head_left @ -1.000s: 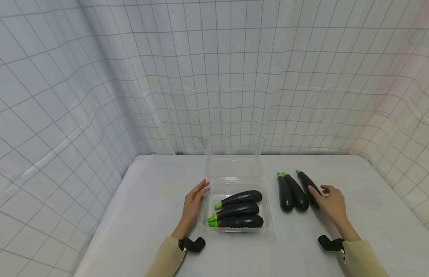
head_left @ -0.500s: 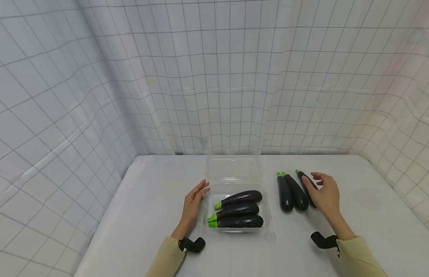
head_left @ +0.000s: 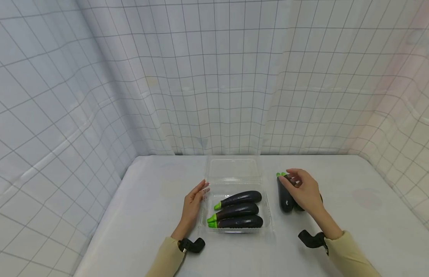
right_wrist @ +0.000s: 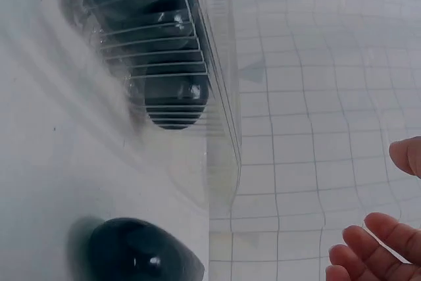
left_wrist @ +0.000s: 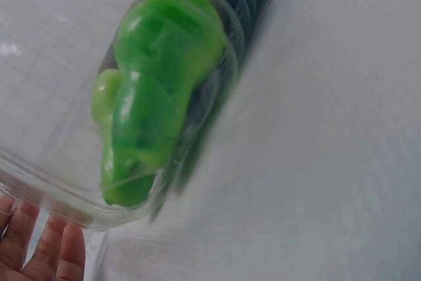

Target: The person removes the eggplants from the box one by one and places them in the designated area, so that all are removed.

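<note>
My left hand [head_left: 192, 202] rests along the left side of a clear plastic clamshell box [head_left: 235, 186], its fingers nearly straight at the wall. Inside lie three dark eggplants [head_left: 239, 209], green stems [left_wrist: 154, 97] pointing left. Over the loose eggplants right of the box hovers my right hand [head_left: 304, 190], thumb and fingers spread apart with nothing between them in the right wrist view. One loose eggplant [head_left: 285, 198] shows well; the one beside it is partly covered by the hand, and the third is almost wholly hidden behind it.
The box's lid [head_left: 234, 169] lies folded back, away from the person. White cloth covers the table [head_left: 145, 215]. A white checked curtain [head_left: 214, 84] hangs behind the table and along both sides.
My right hand has moved left, from the rightmost loose eggplant to above the middle and left ones. My left hand and the box have stayed put.
</note>
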`<state>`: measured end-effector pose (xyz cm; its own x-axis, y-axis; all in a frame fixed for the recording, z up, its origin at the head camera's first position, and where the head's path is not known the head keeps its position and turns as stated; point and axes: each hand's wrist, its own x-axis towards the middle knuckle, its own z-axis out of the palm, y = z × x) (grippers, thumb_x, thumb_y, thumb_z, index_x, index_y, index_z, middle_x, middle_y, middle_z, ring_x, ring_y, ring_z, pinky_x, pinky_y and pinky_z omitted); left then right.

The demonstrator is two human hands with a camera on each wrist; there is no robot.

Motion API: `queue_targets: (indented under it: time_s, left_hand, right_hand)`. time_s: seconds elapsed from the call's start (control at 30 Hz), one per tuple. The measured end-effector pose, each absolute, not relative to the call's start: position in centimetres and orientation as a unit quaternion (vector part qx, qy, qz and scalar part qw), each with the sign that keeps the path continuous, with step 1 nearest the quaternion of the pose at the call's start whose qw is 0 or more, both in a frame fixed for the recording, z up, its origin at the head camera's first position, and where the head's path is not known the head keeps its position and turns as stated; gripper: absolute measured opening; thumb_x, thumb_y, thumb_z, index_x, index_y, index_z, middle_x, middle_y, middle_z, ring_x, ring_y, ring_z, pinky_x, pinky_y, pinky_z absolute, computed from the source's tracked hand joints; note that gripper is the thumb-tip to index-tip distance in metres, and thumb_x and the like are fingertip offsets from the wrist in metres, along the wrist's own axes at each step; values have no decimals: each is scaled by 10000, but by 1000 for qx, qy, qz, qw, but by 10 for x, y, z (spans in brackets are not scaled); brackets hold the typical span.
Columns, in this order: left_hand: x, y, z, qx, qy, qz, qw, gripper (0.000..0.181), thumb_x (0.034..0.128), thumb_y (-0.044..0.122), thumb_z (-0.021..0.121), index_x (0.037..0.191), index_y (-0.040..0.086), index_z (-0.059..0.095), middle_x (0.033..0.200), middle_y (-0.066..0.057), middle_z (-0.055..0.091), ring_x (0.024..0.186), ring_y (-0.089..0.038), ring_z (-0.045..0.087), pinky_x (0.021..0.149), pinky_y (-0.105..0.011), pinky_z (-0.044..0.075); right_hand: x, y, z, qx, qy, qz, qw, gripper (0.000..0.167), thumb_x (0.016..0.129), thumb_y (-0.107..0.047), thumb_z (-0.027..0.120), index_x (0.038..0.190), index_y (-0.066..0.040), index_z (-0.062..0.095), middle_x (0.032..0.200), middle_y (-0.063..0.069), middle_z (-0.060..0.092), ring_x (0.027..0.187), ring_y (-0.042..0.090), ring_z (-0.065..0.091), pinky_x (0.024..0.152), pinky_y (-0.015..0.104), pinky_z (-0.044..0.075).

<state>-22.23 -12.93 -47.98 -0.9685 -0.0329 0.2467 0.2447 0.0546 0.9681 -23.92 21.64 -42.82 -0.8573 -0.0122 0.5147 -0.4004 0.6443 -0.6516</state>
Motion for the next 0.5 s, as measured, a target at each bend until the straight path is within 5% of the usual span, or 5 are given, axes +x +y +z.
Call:
queue_targets:
  time_s: [0.23, 0.5]
  left_hand:
    - [-222, -130, -480, -75, -714, -689, 97, 387, 993, -22, 403, 1374, -82, 426, 1318, -231, 514, 1195, -382, 502, 966, -507, 373]
    - [-222, -129, -480, -79, -710, -693, 99, 389, 993, -21, 402, 1376, -84, 423, 1320, -239, 509, 1198, -390, 496, 989, -525, 340]
  right_hand:
    - [-242, 196, -426, 164, -883, 408, 165, 388, 847, -297, 726, 1121, -40, 636, 952, 78, 647, 829, 238, 614, 710, 389, 497]
    - [-239, 174, -429, 221, -897, 375, 78, 443, 811, -419, 735, 1085, -80, 653, 985, 35, 642, 875, 226, 601, 739, 378, 492]
